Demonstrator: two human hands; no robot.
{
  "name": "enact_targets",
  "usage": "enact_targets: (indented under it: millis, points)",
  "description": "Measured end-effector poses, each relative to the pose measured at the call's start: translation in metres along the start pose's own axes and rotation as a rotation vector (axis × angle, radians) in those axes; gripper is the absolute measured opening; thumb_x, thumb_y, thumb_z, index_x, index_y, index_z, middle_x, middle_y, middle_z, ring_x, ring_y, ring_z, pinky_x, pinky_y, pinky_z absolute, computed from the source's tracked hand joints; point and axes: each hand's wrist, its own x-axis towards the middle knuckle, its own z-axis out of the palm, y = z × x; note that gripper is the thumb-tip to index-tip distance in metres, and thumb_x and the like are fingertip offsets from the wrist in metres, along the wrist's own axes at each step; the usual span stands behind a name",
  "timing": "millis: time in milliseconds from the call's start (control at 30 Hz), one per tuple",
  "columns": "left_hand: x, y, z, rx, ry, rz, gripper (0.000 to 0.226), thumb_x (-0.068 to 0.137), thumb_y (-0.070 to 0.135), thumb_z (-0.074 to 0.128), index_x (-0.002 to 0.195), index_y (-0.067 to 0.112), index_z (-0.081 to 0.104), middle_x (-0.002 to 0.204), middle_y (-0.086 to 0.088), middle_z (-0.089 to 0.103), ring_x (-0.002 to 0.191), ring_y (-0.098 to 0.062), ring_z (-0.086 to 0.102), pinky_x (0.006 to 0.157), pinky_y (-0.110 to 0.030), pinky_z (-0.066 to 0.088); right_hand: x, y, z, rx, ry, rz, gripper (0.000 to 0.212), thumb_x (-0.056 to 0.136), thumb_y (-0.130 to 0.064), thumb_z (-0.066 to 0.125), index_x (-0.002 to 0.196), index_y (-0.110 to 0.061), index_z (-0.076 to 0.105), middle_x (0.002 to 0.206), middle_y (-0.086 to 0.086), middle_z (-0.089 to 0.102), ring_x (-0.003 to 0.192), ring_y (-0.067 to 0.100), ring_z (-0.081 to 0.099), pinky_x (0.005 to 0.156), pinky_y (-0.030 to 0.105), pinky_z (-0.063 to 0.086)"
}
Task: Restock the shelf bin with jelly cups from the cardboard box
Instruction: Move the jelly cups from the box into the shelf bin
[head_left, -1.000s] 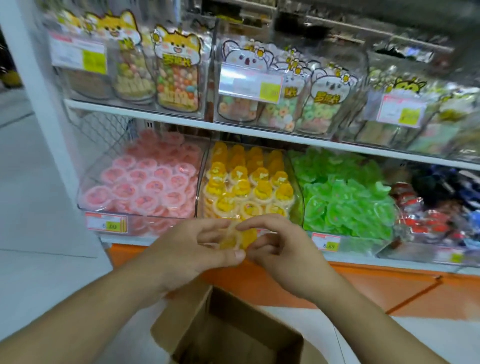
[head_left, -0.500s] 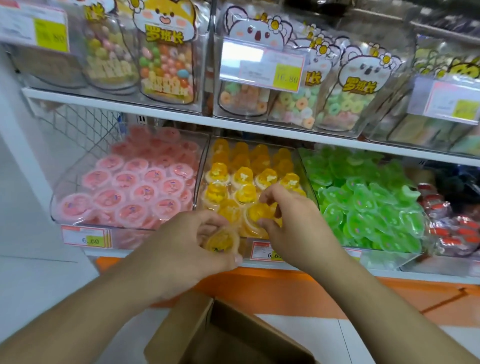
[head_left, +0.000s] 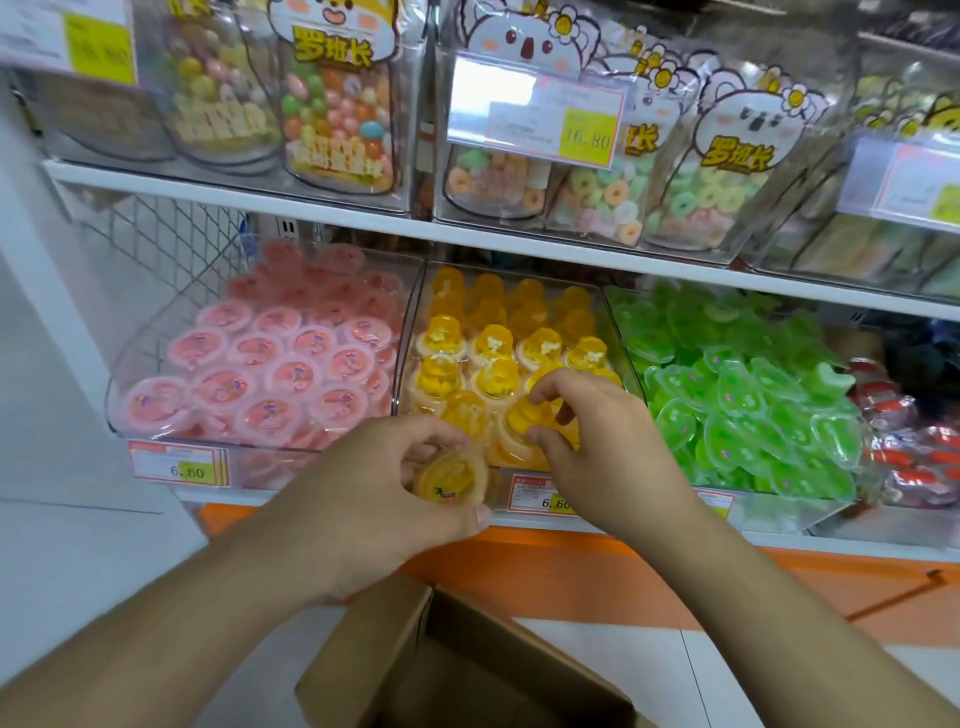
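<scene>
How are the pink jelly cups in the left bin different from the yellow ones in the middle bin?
The pink jelly cups lie lid-up, showing flat round printed tops; most of the yellow jelly cups sit lid-down, domed bottoms up. The pink look opaque and pale, the yellow clear and glossy. No hand touches the pink cups; the right hand is setting a yellow one in place. Both fill clear shelf bins in neat rows.

I read 罗班长 on the candy pouches up top | 16.80 on the upper shelf price tag | 6.60 on the left bin tag and middle bin tag.
</scene>
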Motion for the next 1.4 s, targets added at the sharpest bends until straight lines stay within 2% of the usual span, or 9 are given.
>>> enact_targets:
  millis: [100, 300, 500, 633, 767, 967, 1100, 1233, 1400]
  points:
    - [-0.002, 0.001, 0.001, 0.000, -0.002, 0.016, 0.054, 0.069, 0.046, 0.093, 0.117, 0.049, 0.067, 0.104, 0.041, 0.064, 0.099, 0.017, 0.064, 0.092, -0.019, 0.054, -0.002, 0.000, 0.000, -0.002, -0.010, -0.006, 0.027, 0.091, -0.025, 0.077, 0.112, -0.030, 0.060, 0.102, -0.014, 0.058, 0.098, 0.010, 0.052, 0.078, 0.024, 0.035]
    - [-0.004, 0.005, 0.003, -0.009, 0.017, 0.028, 0.061, 0.070, 0.045, 0.092, 0.125, 0.049, 0.065, 0.115, 0.028, 0.062, 0.095, 0.022, 0.061, 0.077, -0.003, 0.047, -0.006, 0.001, -0.004, 0.021, 0.005, -0.009, 0.030, 0.089, -0.025, 0.078, 0.115, -0.030, 0.065, 0.117, -0.012, 0.061, 0.104, 0.011, 0.057, 0.087, 0.024, 0.042]
    - [-0.006, 0.014, 0.005, -0.044, 0.072, 0.005, 0.072, 0.058, 0.064, 0.087, 0.126, 0.053, 0.065, 0.119, 0.025, 0.062, 0.108, 0.004, 0.063, 0.095, -0.025, 0.053, -0.017, -0.004, -0.018, 0.141, 0.051, 0.042, 0.034, 0.087, -0.016, 0.078, 0.114, -0.031, 0.063, 0.106, -0.019, 0.058, 0.097, 0.000, 0.056, 0.077, 0.018, 0.042]
    - [-0.005, 0.021, 0.010, -0.213, 0.103, -0.022, 0.070, 0.054, 0.069, 0.086, 0.118, 0.048, 0.068, 0.113, 0.021, 0.073, 0.104, 0.001, 0.070, 0.097, -0.032, 0.056, -0.031, -0.017, -0.027, 0.456, -0.063, 0.008, 0.040, 0.080, -0.013, 0.088, 0.108, -0.029, 0.064, 0.104, -0.011, 0.066, 0.105, 0.017, 0.064, 0.078, 0.036, 0.053]
    - [-0.004, 0.032, 0.024, -0.422, 0.069, -0.035, 0.059, 0.068, 0.059, 0.087, 0.116, 0.030, 0.069, 0.104, 0.009, 0.080, 0.094, -0.011, 0.077, 0.099, -0.043, 0.056, -0.040, -0.023, -0.029, 0.610, -0.050, 0.009, 0.038, 0.081, -0.011, 0.088, 0.109, -0.023, 0.065, 0.104, -0.007, 0.067, 0.105, 0.022, 0.066, 0.079, 0.037, 0.056]
    - [-0.007, 0.047, 0.035, -0.382, 0.051, 0.026, 0.051, 0.070, 0.059, 0.073, 0.112, 0.030, 0.069, 0.103, 0.015, 0.078, 0.094, -0.002, 0.075, 0.083, -0.021, 0.060, -0.041, -0.014, -0.044, 0.824, 0.085, 0.116, 0.029, 0.086, -0.004, 0.083, 0.107, -0.019, 0.071, 0.098, 0.000, 0.071, 0.096, 0.020, 0.070, 0.079, 0.040, 0.060]
    - [-0.003, 0.039, 0.029, -0.173, 0.166, 0.067, 0.028, 0.082, 0.051, 0.077, 0.105, 0.036, 0.070, 0.105, 0.021, 0.073, 0.094, 0.007, 0.068, 0.078, -0.019, 0.051, -0.036, 0.010, -0.050, 0.357, 0.207, 0.181, 0.027, 0.087, -0.026, 0.083, 0.111, -0.030, 0.071, 0.092, -0.011, 0.067, 0.091, 0.010, 0.065, 0.079, 0.029, 0.053]
    - [0.001, 0.031, 0.023, -0.117, 0.252, 0.092, 0.014, 0.089, 0.031, 0.077, 0.102, 0.034, 0.071, 0.103, 0.020, 0.072, 0.094, 0.006, 0.068, 0.080, -0.019, 0.051, -0.028, 0.024, -0.043, -0.074, 0.153, 0.099, 0.040, 0.090, -0.031, 0.079, 0.129, -0.025, 0.071, 0.106, -0.008, 0.067, 0.109, 0.019, 0.057, 0.092, 0.023, 0.037]
    - [0.004, 0.022, 0.021, -0.080, 0.260, 0.097, 0.014, 0.091, 0.025, 0.076, 0.100, 0.034, 0.071, 0.100, 0.026, 0.070, 0.094, 0.006, 0.067, 0.077, -0.014, 0.045, -0.019, 0.027, -0.027, -0.206, 0.077, 0.062, 0.044, 0.088, -0.028, 0.078, 0.131, -0.020, 0.071, 0.110, 0.003, 0.071, 0.110, 0.028, 0.054, 0.097, 0.042, 0.049]
